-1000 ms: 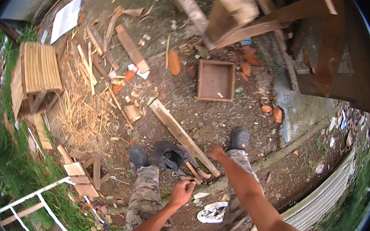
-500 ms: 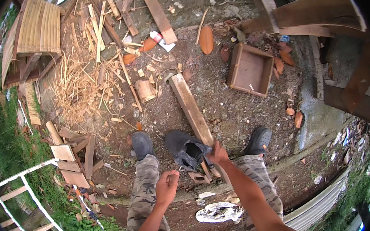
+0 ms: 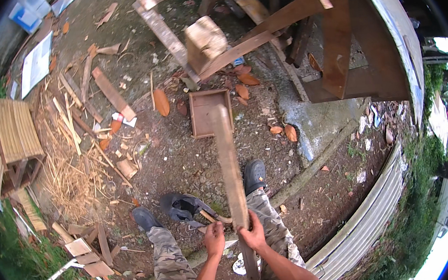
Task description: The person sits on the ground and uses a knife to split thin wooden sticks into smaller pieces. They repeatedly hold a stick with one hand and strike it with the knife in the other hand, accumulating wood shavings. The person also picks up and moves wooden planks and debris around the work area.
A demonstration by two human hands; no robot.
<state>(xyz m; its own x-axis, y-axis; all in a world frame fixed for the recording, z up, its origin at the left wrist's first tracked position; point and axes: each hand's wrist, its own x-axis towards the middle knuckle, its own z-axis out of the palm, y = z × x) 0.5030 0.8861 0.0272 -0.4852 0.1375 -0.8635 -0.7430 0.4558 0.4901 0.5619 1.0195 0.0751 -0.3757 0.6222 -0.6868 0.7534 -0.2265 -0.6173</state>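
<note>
My right hand (image 3: 252, 233) is closed around the lower part of a long wooden beam (image 3: 229, 166), raised off the ground and pointing away from me. My left hand (image 3: 215, 241) is curled shut just left of the beam; whether it holds something small cannot be seen. Between my feet lies a dark fabric bag (image 3: 179, 206), with brown curved handles sticking out toward my hands. A shallow square wooden box (image 3: 197, 115) lies beyond the beam's far end, which overlaps it in view.
At left are a bamboo-slatted wooden structure (image 3: 15, 130), a heap of shavings (image 3: 69, 190) and a cut log piece (image 3: 127, 169). A wooden frame with a block (image 3: 206, 42) stands ahead. Corrugated sheets (image 3: 358, 219) lie at right. Small wooden pieces (image 3: 87, 256) sit near a white metal frame.
The beam has left the ground, lifted in my right hand and swung toward the box. My view has turned right. My left hand stays curled, now close beside the beam.
</note>
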